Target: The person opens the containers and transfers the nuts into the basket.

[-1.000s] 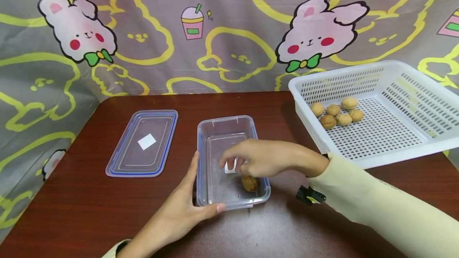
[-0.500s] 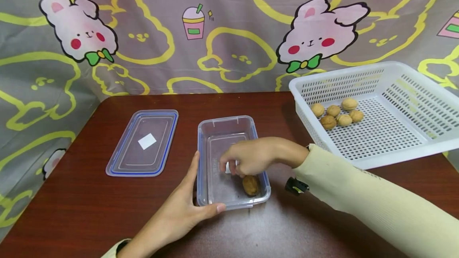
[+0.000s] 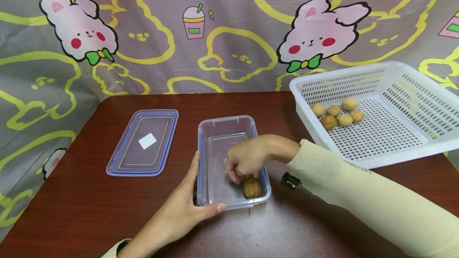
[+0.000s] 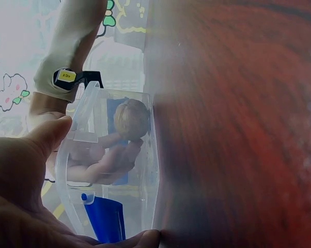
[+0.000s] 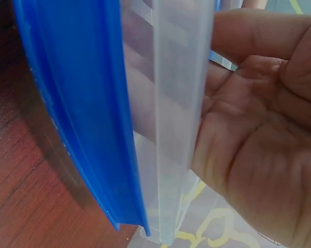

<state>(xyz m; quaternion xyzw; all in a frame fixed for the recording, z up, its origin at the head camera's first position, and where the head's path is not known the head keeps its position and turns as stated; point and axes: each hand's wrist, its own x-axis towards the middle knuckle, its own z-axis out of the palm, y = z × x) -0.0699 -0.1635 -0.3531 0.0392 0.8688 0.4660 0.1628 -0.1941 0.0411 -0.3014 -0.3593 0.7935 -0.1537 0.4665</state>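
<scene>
A clear plastic container (image 3: 226,120) stands open on the brown table (image 3: 89,210). One walnut (image 3: 253,188) lies in its near right corner. My right hand (image 3: 244,178) reaches down into the container, and its curled fingertips pinch the walnut. The left wrist view shows the walnut (image 4: 130,118) through the clear wall (image 4: 145,170), with those fingers (image 4: 106,160) against it. My left hand (image 3: 190,206) grips the container's near left corner, thumb along the side. In the right wrist view only the wall (image 5: 176,103) and a palm (image 5: 259,155) show.
The container's blue-rimmed lid (image 3: 143,142) lies flat to the left. A white perforated basket (image 3: 358,71) at the back right holds several walnuts (image 3: 337,114). A cartoon-print cloth hangs behind the table.
My right hand has sunk deeper into the container and curled its fingers onto the walnut, which shifted slightly toward the near corner. The left hand has stayed put.
</scene>
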